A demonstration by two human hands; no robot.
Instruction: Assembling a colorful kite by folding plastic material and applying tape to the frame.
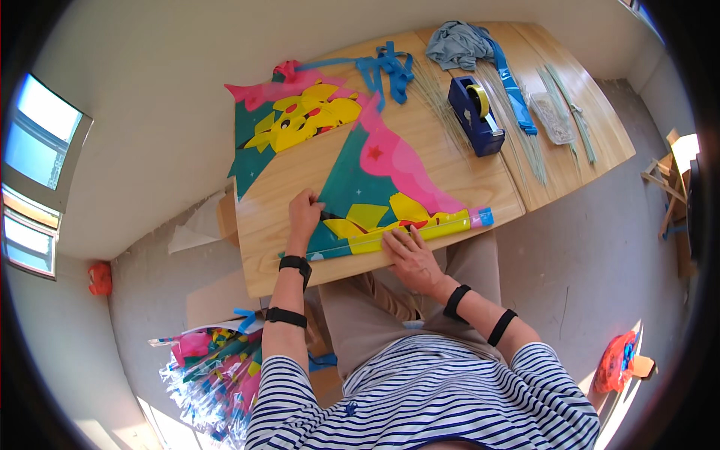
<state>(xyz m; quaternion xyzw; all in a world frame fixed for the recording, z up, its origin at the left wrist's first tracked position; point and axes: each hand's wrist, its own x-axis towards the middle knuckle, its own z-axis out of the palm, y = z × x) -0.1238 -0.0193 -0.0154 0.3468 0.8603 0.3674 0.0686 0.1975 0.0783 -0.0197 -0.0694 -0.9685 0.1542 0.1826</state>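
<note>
A thin printed sheet (349,184), teal and pink with a yellow cartoon figure, lies on the wooden table in front of me. Its near edge forms a straight band with a thin pale rod (367,241) along it. At the sheet's left edge, my left hand (304,215) has curled fingers, with thumb and forefinger pinching the teal part. My right hand (412,259) rests on the yellow near band, fingers stretched out and palm over the table edge. A blue and pink strip (481,217) shows at the band's right end.
Farther back lie a second printed sheet (292,124), blue ribbon (390,69), a tape dispenser (478,120), thin sticks (442,101), a clear plastic box (551,118) and a grey-blue cloth (457,45). Wrapped printed pieces (217,375) are heaped left of me. A red bag (616,364) stands at right.
</note>
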